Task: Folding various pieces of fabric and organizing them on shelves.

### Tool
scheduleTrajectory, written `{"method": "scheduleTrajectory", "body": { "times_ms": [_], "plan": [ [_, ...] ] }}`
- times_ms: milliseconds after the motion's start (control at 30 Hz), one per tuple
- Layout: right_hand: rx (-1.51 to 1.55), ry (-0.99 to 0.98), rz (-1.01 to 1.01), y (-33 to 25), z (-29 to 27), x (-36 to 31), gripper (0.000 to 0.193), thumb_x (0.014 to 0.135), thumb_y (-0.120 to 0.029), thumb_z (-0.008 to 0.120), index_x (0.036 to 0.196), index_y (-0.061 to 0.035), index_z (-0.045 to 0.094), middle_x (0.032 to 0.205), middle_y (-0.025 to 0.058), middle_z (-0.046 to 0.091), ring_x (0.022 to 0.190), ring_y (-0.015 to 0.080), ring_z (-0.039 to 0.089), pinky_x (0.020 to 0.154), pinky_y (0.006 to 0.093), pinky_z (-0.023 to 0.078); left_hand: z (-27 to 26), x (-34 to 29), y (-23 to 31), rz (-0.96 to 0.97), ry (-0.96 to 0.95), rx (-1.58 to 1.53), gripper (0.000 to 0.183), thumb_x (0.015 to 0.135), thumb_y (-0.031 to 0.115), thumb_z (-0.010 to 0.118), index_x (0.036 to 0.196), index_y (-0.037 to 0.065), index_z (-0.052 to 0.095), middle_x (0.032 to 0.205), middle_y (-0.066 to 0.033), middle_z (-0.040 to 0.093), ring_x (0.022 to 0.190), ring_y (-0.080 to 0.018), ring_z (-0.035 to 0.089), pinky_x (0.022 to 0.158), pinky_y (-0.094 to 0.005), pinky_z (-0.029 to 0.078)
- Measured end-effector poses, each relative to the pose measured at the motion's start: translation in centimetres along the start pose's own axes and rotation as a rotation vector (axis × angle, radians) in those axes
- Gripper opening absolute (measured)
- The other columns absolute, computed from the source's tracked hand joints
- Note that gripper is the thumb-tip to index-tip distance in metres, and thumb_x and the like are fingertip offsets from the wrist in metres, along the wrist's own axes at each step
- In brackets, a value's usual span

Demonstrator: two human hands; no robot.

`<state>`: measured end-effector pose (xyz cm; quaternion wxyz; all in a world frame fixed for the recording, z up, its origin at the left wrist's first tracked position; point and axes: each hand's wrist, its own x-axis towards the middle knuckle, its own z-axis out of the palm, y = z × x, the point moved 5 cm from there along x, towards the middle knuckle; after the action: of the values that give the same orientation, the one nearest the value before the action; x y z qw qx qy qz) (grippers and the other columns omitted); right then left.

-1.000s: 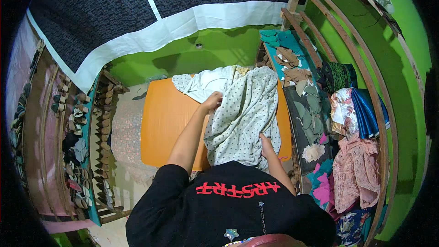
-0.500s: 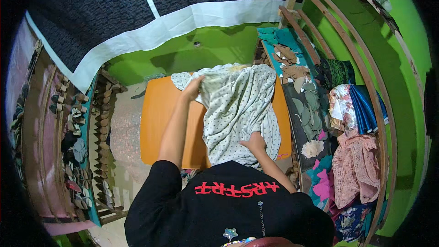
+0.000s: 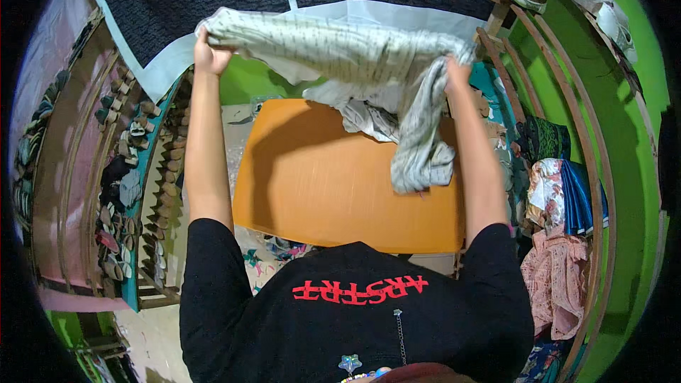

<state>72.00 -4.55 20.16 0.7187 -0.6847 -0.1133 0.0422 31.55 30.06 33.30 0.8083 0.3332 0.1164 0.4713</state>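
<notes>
A white cloth with small dark dots (image 3: pixel 333 46) is stretched between my two raised hands, blurred by motion. At its upper left corner, my left hand (image 3: pixel 211 54) is closed on the edge. My right hand (image 3: pixel 456 74) grips the cloth near its right end, where a twisted length hangs down to the table. Part of the cloth sags behind onto the far side of the orange table (image 3: pixel 340 191). The garment kind, if it is one, cannot be made out.
Racks of shoes (image 3: pixel 120 184) line the left side. On the right, a wooden rack (image 3: pixel 578 120) stands by folded fabrics, including a pink lace piece (image 3: pixel 557 276) and a blue one (image 3: pixel 578 191). A dark curtain with a white border (image 3: pixel 369 10) hangs at the back. Scraps (image 3: pixel 273 252) lie below the table.
Both hands have lifted the dotted cloth up and away from me. My hands have spread apart, and the right one has moved from the near part of the cloth to its far right end.
</notes>
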Motion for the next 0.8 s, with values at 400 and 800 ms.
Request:
{"method": "scheduleTrajectory", "body": {
  "times_ms": [400,800],
  "plan": [
    [0.263,-0.464,0.111,-10.4,-2.5,-0.9,0.043,0.076,-0.037,0.058,0.100,-0.0012,0.053,0.091,0.0051,0.058,0.081,0.0160,0.056,0.069,0.0296,0.045,-1.9,-2.6,13.6,0.353,-0.086,0.315,0.029,0.084,0.015,0.047,0.111,0.006,0.043,0.108,-0.0102,0.050,0.099,-0.0244,0.049,0.085,-0.0413,0.040],
    [0.632,-0.528,-0.295,-14.8,-19.7,-5.7,0.069,0.069,-0.042,0.057,0.116,0.0052,0.039,0.112,0.0193,0.048,0.102,0.0302,0.049,0.086,0.0408,0.041,-6.8,-8.7,17.4,0.406,0.233,0.590,0.030,0.082,0.010,0.043,0.110,-0.002,0.040,0.098,-0.0152,0.054,0.085,-0.0255,0.057,0.073,-0.0357,0.048]
  ]
}}
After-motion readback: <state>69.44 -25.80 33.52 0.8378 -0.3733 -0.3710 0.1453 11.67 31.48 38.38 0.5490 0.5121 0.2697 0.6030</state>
